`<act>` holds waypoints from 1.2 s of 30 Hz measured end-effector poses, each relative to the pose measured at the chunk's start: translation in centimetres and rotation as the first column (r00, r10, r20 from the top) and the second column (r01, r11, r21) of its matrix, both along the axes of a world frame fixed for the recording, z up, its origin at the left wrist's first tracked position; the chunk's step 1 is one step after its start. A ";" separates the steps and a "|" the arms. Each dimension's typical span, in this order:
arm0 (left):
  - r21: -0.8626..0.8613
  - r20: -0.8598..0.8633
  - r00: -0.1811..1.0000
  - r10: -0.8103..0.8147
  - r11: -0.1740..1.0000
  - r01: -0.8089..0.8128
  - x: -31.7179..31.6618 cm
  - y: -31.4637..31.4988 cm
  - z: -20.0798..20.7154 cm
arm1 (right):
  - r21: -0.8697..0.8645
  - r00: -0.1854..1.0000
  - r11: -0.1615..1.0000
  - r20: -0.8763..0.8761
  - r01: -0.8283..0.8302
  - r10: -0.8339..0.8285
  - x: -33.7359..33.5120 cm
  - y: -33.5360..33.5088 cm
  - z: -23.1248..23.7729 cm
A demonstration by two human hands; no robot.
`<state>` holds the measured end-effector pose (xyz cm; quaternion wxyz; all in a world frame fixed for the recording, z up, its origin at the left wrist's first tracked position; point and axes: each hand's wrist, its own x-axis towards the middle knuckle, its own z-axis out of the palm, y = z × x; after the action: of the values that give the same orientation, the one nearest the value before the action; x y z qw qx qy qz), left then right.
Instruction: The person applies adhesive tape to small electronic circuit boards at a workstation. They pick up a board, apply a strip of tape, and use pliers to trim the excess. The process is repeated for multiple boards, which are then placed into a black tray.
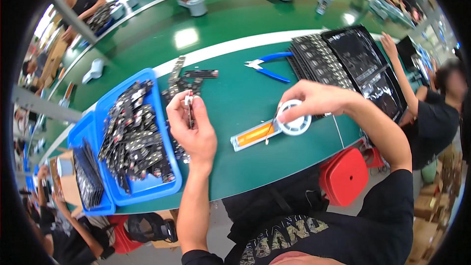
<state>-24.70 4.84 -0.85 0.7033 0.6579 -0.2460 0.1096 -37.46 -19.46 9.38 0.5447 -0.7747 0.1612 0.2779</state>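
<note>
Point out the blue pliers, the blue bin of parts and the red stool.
pliers [273, 66], head view, on the blue handles near the pivot.
bin [128, 192], head view, on its near rim.
stool [346, 175], head view, on the middle of the seat.

A long green worktable [230, 19] with a white stripe [235, 45] curves through a busy workshop, glaring under overhead light. A red stool [346, 176] stands on the grey floor [221, 225], cardboard boxes [431, 225] stacked at the right
</note>
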 end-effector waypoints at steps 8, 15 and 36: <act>0.304 -0.055 0.922 -0.384 0.873 0.382 -1.5 0.1 -0.3 | -0.410 0.863 0.870 0.505 0.274 -0.034 -4.4 2.8 -6.4; 0.373 -0.201 0.904 -0.378 0.824 0.427 -1.5 -0.4 -0.9 | -0.340 0.362 0.567 0.929 0.751 0.078 -5.5 5.1 -10.0; 0.356 -0.547 0.682 -0.486 0.602 0.715 -2.0 -3.6 1.7 | -0.208 0.251 0.673 0.967 0.710 0.035 -7.6 12.4 -12.0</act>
<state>-26.74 1.24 0.83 0.5138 0.7108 -0.3302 -0.3491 -45.05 -7.01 -2.59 0.2928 -0.8556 0.0813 -0.4189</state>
